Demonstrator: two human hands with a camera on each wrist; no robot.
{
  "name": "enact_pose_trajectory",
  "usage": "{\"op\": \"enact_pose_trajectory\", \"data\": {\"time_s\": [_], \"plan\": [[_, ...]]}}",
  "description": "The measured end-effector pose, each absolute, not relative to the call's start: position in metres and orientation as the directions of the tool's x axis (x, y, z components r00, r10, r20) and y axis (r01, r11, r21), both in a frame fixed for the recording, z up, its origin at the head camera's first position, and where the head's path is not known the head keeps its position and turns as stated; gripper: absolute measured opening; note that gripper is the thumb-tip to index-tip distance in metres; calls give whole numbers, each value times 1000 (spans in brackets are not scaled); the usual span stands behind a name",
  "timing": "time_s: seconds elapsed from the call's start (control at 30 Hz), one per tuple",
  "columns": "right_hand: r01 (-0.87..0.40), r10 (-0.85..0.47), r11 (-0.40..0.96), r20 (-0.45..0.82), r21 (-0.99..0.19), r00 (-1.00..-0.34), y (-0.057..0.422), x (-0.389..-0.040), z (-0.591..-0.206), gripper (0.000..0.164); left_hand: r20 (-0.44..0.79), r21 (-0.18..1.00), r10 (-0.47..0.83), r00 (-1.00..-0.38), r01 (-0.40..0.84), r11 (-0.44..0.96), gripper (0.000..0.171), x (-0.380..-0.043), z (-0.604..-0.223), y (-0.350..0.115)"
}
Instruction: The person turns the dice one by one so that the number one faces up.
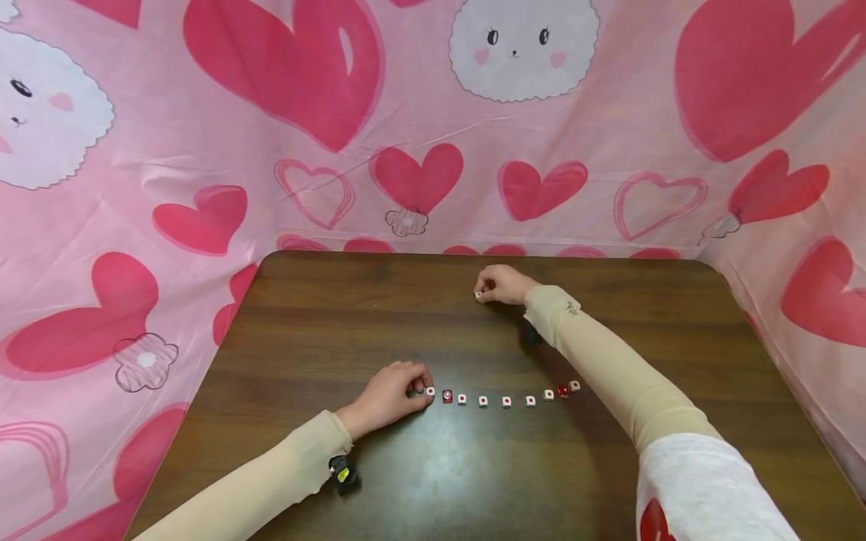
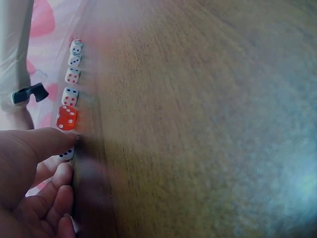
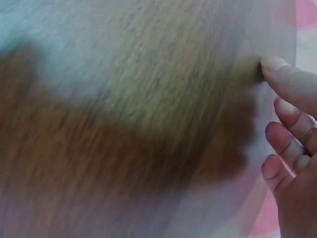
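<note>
A gently curved row of small dice crosses the middle of the table, mostly white dice (image 1: 507,402) with a red dot on top. Two are red: a red die (image 1: 447,396) near the left end and another red die (image 1: 563,391) near the right end. My left hand (image 1: 389,397) pinches the leftmost white die (image 1: 430,391) between thumb and finger; in the left wrist view the thumb partly covers that die. Farther back, my right hand (image 1: 509,285) pinches a single white die (image 1: 478,295) at the table. That die is hidden in the right wrist view.
The brown wooden table (image 1: 325,315) has its far edge against a pink cloth (image 1: 419,113) printed with hearts. Cloth also hangs along both sides. The right forearm (image 1: 616,368) reaches over the table beside the row's right end.
</note>
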State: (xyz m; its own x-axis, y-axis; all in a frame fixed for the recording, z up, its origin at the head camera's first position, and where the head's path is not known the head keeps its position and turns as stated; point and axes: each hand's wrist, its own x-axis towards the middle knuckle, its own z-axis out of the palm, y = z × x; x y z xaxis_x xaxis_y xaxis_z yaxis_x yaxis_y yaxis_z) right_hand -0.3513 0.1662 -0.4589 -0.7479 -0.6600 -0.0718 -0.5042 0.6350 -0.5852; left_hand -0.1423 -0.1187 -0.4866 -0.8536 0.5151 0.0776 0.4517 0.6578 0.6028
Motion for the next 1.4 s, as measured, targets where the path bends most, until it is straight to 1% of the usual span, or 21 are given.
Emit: {"op": "enact_pose_trajectory", "data": {"time_s": [0.2,0.43,0.57,0.8,1.03,1.3,1.4], "plan": [[-482,-658,639,-101,-599,-746,184,-344,-460,7,75,604,520,-851,454,655,12,-143,-487,-119],[-530,-690,606,-62,-594,-721,207,-336,-461,6,79,592,522,-849,461,661,12,-145,-487,-119],[-535,-696,595,-50,-600,-717,218,-330,-461,7,78,597,518,-852,456,660,12,-145,-486,-119],[-504,-680,617,-87,-604,-728,237,-316,-465,7,71,601,522,-850,454,658,13,-144,-486,-119],[-475,-654,631,-90,-613,-751,253,-301,-465,7,67,606,523,-849,451,655,12,-143,-485,-120],[-495,-641,630,-42,-599,-766,270,-283,-468,4,81,601,523,-848,460,653,12,-142,-486,-121],[-485,-628,640,-44,-596,-777,278,-274,-470,5,79,603,526,-847,461,651,12,-142,-486,-121]]}}
